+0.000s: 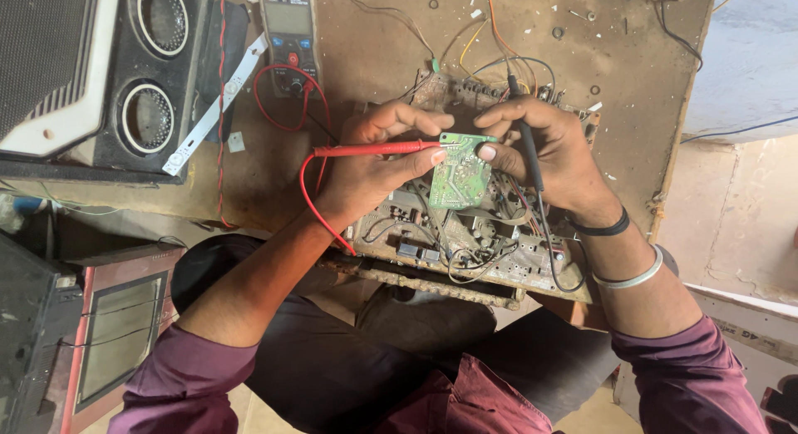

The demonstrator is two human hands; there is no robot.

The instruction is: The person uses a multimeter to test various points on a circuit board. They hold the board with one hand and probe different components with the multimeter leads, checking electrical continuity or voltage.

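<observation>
- While I watch from the head camera, the left hand pinches the red probe, its tip laid on the small green circuit board.
- Right hand: clenched round the black probe like a pen, thumb steadying the board's right edge.
- Green board: stands tilted, solder side up, above the large dusty chassis board at the bench's near edge, between both hands.
- Handling note, my judgement: keep each tip on one solder pad only; pads sit close, so a slip could bridge two.
- Multimeter: well behind the hands, display out of the line of sight; I would glance up, not move the probes.
- Red lead: loops under the left wrist; may snag.
- Loose wires: tangled under the green board.
- Speaker cabinet: far left, apart.
- White LED strip: beside the cabinet.
- Wooden bench: screws scattered.
</observation>
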